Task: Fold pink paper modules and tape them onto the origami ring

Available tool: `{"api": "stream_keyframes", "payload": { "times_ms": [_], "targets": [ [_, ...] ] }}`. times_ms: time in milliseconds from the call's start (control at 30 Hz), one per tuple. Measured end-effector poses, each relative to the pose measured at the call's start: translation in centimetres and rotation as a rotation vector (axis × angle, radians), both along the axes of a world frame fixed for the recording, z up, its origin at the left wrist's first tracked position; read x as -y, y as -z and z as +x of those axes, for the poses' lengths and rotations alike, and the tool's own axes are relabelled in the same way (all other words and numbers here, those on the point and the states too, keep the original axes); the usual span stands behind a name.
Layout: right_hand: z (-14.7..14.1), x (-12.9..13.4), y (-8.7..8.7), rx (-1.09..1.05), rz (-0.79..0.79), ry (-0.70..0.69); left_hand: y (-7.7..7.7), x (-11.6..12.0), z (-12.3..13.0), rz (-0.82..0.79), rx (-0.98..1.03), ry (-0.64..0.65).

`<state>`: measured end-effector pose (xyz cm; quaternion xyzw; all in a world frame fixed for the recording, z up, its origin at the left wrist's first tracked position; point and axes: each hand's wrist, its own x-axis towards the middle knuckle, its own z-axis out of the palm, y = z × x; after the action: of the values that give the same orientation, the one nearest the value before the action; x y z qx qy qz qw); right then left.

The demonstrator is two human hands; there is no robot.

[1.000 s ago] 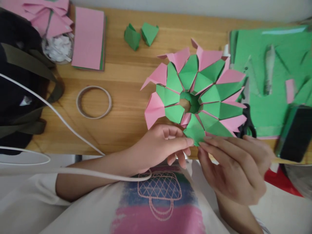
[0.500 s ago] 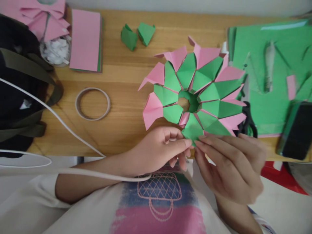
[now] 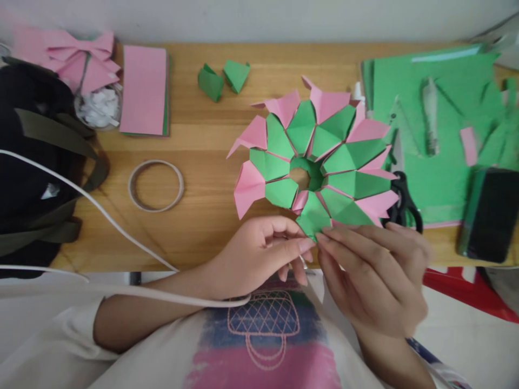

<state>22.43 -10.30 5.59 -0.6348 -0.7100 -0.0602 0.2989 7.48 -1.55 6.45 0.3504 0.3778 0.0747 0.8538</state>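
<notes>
A round paper flower [image 3: 340,156] of folded green and pink pieces lies on the wooden table [image 3: 203,216], with a hole in its middle. My left hand [image 3: 267,254] pinches the tip of the green piece nearest me between thumb and fingers. From the other side, my right hand [image 3: 373,275] grips the same piece at its lower edge, its fingers pressed together. Two small folded green pieces [image 3: 211,82] sit beyond the flower, towards the back.
A tape roll [image 3: 155,185], a pink paper stack [image 3: 144,91], scraps in a bowl [image 3: 99,107] and a black bag [image 3: 40,162] are at left. At right are black scissors [image 3: 403,202], green sheets [image 3: 425,189], a cutter [image 3: 430,116] and a phone [image 3: 490,213]. White cables cross the left.
The view has shifted, so the table's things sit lower in the picture and those at the right lie further left. Both hands keep their hold on the green piece.
</notes>
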Motion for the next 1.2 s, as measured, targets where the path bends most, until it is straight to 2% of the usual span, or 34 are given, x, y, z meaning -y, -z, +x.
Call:
{"api": "stream_keyframes", "payload": {
  "times_ms": [333,767,900,1000,1133,1167,1200],
  "targets": [
    [-0.1,-0.1,0.1,-0.007,0.019,-0.008,0.3,0.1,0.1,-0.132,0.016,-0.023],
    [0.1,-0.1,0.0,0.021,0.002,-0.045,0.6,0.1,0.4,-0.212,0.0,-0.079],
    [0.0,-0.2,0.0,-0.027,-0.02,-0.011,0.7,0.2,0.5,-0.205,-0.013,-0.099],
    [-0.1,-0.2,0.0,-0.057,-0.039,0.013,0.5,0.2,0.2,-0.171,0.005,-0.031],
    [-0.2,-0.3,0.4,-0.074,-0.043,0.019,-0.3,-0.1,-1.3,-0.156,0.077,0.268],
    [-0.2,-0.3,0.5,-0.077,-0.042,0.027,-0.5,-0.1,-1.9,-0.101,0.088,0.33],
    [-0.3,-0.4,0.7,-0.08,-0.044,0.036,-0.5,-0.1,-2.5,0.02,0.075,0.359]
  ]
}}
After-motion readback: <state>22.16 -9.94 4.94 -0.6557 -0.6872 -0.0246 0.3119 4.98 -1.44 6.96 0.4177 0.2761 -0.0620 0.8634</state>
